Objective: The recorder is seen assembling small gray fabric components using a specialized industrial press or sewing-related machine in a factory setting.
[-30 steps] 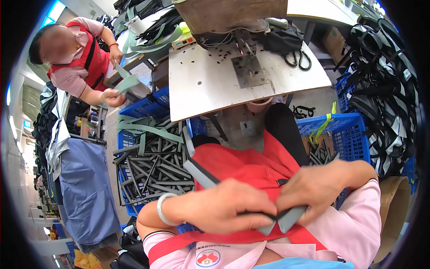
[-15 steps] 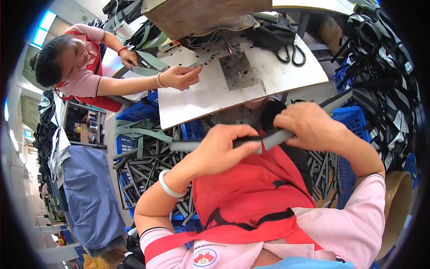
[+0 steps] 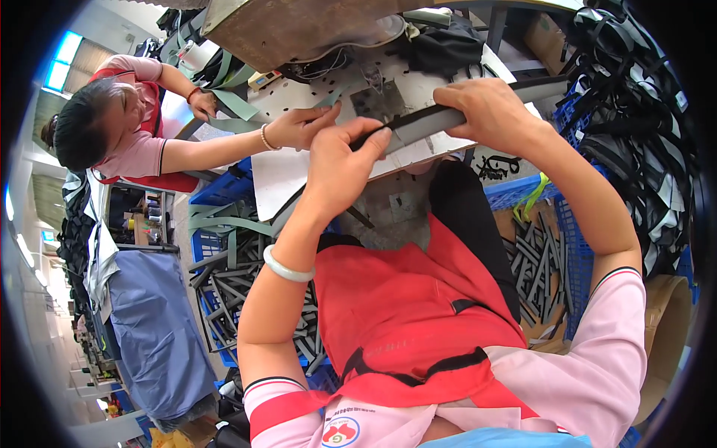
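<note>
My left hand [image 3: 342,168] and my right hand [image 3: 493,112] both grip a long grey strip [image 3: 426,128] with a black edge. The strip is stretched between them over the front of a white worktable [image 3: 275,178]. My left thumb presses on it, and my right fingers wrap round it farther along. One end runs on to the right, and another part hangs below my left wrist. Behind the strip is a metal plate [image 3: 366,103] set in the tabletop, under a sewing machine [image 3: 291,26]. At the left a co-worker's hand [image 3: 297,128] reaches over the table, close to my left hand.
Grey-green strips [image 3: 233,104] lie by the co-worker. Blue crates [image 3: 575,261] holding cut grey strips [image 3: 541,261] stand below the table on both sides. Black straps [image 3: 635,149] hang in a heap at the right. A blue cloth [image 3: 158,328] covers something at the left.
Both my hands have moved up and away from my body with the strip, from over my lap to over the table edge. The strip now covers part of the tabletop.
</note>
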A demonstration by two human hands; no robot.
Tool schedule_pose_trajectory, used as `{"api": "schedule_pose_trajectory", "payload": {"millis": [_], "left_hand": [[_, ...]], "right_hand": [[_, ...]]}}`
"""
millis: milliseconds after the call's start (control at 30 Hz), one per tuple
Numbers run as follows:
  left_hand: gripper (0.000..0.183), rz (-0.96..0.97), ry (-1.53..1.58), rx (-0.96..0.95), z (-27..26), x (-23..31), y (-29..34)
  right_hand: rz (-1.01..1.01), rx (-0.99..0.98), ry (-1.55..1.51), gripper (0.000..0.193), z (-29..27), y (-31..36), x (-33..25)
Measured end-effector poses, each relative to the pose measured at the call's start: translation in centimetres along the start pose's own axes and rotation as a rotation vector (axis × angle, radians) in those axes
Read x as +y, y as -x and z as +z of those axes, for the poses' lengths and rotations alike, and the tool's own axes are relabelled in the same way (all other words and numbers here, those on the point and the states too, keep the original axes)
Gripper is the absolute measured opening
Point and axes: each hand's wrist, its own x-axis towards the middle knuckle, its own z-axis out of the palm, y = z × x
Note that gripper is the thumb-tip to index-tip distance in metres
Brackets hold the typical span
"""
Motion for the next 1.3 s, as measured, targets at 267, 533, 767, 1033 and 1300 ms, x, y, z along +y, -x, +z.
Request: {"api": "schedule_pose_trajectory", "payload": {"millis": [267, 533, 767, 1033, 1300], "left_hand": [[0.023, -0.040, 0.073, -0.001, -0.2, -1.4, -3.3], [0.023, -0.039, 0.030, 0.049, -0.1, -1.2, -4.2], [0.022, -0.043, 0.022, 0.054, -0.3, -1.4, -5.0], [0.024, -0.031, 0.095, 0.139, -1.5, -3.6, -7.1], [0.023, 0.004, -0.190, -0.165, 1.3, -1.4, -1.3]], "right_hand": [[0.052, -0.002, 0.000, 0.032, 1.3, -2.0, 1.9], [0.078, 0.005, 0.009, 0.035, 2.2, -3.1, 2.8], [0.060, 0.068, 0.008, 0.038, 3.1, -3.5, 3.6], [0.267, 0.071, -0.028, 0.050, 3.1, -5.0, 4.5], [-0.591, 0.253, -0.075, 0.019, 7.9, 3.2, -11.7]]}}
